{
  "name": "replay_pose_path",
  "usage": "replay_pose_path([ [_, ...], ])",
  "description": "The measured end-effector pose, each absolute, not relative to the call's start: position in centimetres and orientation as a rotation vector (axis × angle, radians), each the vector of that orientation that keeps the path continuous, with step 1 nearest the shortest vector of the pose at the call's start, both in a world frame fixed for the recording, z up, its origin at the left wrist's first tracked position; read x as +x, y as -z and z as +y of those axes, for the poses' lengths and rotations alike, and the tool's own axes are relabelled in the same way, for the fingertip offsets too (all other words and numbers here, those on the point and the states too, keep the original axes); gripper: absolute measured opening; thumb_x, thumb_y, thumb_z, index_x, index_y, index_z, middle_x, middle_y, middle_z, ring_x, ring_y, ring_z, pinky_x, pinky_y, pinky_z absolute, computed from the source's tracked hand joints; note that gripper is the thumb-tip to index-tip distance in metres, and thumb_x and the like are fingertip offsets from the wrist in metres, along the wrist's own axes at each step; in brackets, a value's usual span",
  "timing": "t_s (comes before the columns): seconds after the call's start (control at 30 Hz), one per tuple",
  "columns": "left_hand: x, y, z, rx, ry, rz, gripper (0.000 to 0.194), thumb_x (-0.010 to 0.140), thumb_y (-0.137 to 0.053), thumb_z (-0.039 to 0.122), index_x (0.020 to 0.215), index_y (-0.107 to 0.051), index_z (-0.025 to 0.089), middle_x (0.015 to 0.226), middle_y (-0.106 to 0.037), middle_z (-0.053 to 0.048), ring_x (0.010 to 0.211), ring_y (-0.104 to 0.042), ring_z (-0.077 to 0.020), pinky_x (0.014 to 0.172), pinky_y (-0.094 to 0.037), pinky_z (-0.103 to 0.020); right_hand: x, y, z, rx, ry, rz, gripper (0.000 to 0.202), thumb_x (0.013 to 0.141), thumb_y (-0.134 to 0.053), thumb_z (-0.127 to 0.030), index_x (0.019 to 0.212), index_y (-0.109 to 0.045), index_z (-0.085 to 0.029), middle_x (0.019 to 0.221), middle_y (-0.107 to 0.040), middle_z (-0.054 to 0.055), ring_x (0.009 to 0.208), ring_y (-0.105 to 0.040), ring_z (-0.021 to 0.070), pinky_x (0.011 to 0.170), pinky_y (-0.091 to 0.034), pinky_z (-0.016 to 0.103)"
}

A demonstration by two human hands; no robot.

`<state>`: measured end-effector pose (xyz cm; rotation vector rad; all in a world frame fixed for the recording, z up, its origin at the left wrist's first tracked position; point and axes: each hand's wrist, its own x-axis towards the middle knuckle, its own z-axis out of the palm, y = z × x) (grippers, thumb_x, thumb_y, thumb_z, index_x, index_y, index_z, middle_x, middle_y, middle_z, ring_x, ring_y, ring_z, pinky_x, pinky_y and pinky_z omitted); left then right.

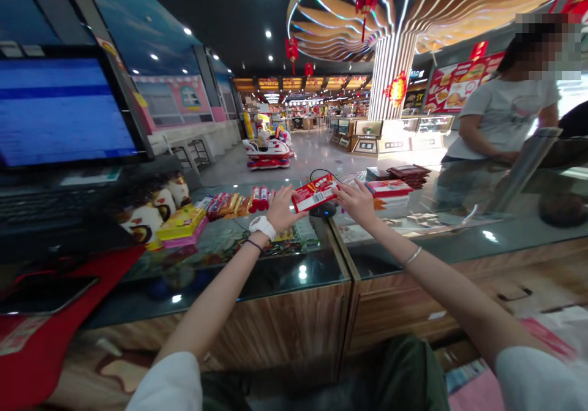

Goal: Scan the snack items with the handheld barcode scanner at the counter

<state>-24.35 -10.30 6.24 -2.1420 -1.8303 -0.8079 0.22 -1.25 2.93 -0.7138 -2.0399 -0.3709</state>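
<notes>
Both arms reach out over a glass-topped counter. My left hand grips the left end of a red box with white lettering and a barcode panel. At the box's right end, the fingers of my right hand close on it too. The box is tilted, its right side higher. Just beneath it sits a small black device with a blue light and a cable. Red tubes lie left of my left hand. Beside my right hand is a stack of red and white boxes.
A monitor and dark keyboard stand at left. Yellow and pink boxes and snack packets line the counter. Dark red packs lie farther right. Across the counter at right stands a person in a white shirt.
</notes>
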Motion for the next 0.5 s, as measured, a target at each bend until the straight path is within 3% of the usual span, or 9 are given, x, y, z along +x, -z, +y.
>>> replay_pose_path([
  [0.17,-26.8,-5.9,-10.8,-2.166,0.835,-1.804,0.048,0.07,-0.081,0.039,0.108,-0.058,0.02,0.13,-0.064,-0.011,0.126,-0.057,-0.0307,0.119,-0.027,-0.056,-3.2,-3.0,-1.4,-0.645,0.355,-2.1,0.022,0.097,-0.058,-0.031,0.115,-0.07,-0.027,0.127,-0.07,0.009,0.121,-0.064,0.0259,0.12,-0.029,0.057],
  [0.27,-27.9,-5.8,-11.1,-2.097,0.843,-1.781,0.045,0.072,-0.079,0.035,0.109,-0.059,0.021,0.132,-0.062,-0.011,0.129,-0.055,-0.0291,0.121,-0.021,-0.057,-4.5,-3.3,-1.1,-0.62,0.369,-2.128,0.026,0.095,-0.06,-0.029,0.119,-0.068,-0.027,0.132,-0.067,0.009,0.124,-0.061,0.0273,0.12,-0.029,0.058],
  [0.4,-28.9,-5.9,-11.3,-2.053,0.732,-1.703,0.036,0.076,-0.075,0.03,0.109,-0.062,0.023,0.145,-0.053,-0.01,0.138,-0.048,-0.0286,0.123,-0.017,-0.057,-5.9,-4.0,-0.3,-0.545,0.373,-2.233,0.059,0.085,-0.069,-0.03,0.141,-0.052,-0.026,0.154,-0.045,0.01,0.142,-0.043,0.0312,0.119,-0.033,0.054],
  [0.5,-29.1,-6.1,-11.5,-2.063,0.653,-1.673,0.034,0.076,-0.073,0.025,0.109,-0.063,0.024,0.151,-0.049,-0.009,0.141,-0.044,-0.0287,0.124,-0.015,-0.058,-6.5,-4.2,0.2,-0.515,0.375,-2.307,0.075,0.08,-0.071,-0.028,0.149,-0.042,-0.023,0.157,-0.042,0.012,0.147,-0.035,0.0321,0.121,-0.029,0.055],
])
